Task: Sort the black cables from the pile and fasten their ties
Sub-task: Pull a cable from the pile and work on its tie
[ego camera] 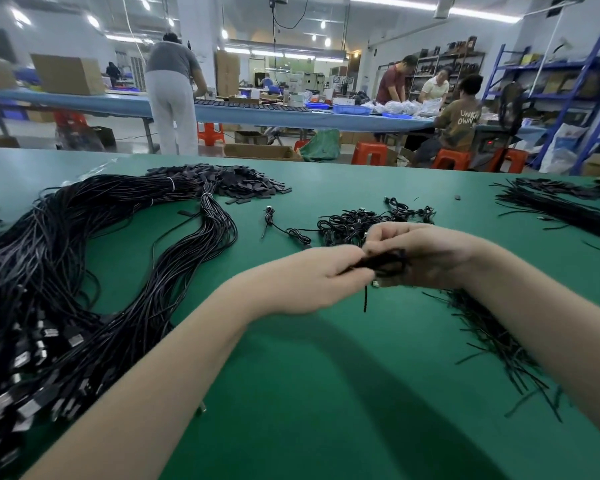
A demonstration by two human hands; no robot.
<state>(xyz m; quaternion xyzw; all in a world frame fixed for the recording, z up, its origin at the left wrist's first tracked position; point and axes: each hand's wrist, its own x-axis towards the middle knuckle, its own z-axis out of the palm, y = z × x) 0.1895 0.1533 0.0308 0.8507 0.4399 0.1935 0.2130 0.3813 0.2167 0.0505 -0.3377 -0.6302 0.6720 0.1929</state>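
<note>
Both hands, left hand (312, 275) and right hand (426, 254), pinch one coiled black cable (383, 263)

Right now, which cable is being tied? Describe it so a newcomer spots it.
On the green table mat, look at the middle where the left hand and right hand meet. The small coiled black cable is pinched between them, one thin end dangling. Unlike the finished coils heaped behind, it is held off the mat.

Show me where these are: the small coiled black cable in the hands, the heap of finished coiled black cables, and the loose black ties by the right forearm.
Small coiled black cable (385, 263), head view, its bunched middle.
Heap of finished coiled black cables (352, 225), head view, centre.
Loose black ties (492, 337), head view, middle strands.
</note>
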